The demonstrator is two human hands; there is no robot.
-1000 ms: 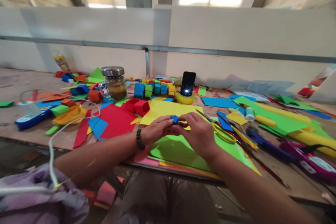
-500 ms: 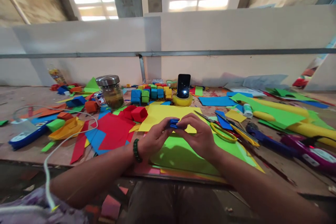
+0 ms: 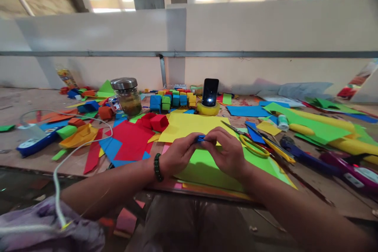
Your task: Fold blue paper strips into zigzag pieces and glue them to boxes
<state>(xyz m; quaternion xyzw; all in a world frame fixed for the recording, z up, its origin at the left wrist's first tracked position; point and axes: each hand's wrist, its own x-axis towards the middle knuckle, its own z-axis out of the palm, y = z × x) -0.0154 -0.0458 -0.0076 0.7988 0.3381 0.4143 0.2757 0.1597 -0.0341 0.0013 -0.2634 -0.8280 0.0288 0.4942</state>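
Between the fingertips of both hands is a small piece of folded blue paper (image 3: 201, 138), partly hidden by the fingers. My left hand (image 3: 180, 153), below a dark beaded bracelet (image 3: 158, 167), pinches its left end. On the other end, the thumb and fingers of my right hand (image 3: 226, 151) are closed. Both hands hover over a green sheet (image 3: 212, 171), which lies on the near side of a yellow sheet (image 3: 183, 124). Yellow-handled scissors (image 3: 254, 146) lie just right of my right hand.
A lidded glass mug (image 3: 128, 98), rows of coloured paper cubes (image 3: 173, 100) and a phone (image 3: 210, 92) on a yellow tape roll (image 3: 208, 109) stand at the back. Red paper (image 3: 131, 139) and a white cable (image 3: 59, 181) lie left; a purple tool (image 3: 354, 169) lies right.
Both hands have pressed closer together around the blue paper, and less of it shows now. The whole view has shifted slightly.
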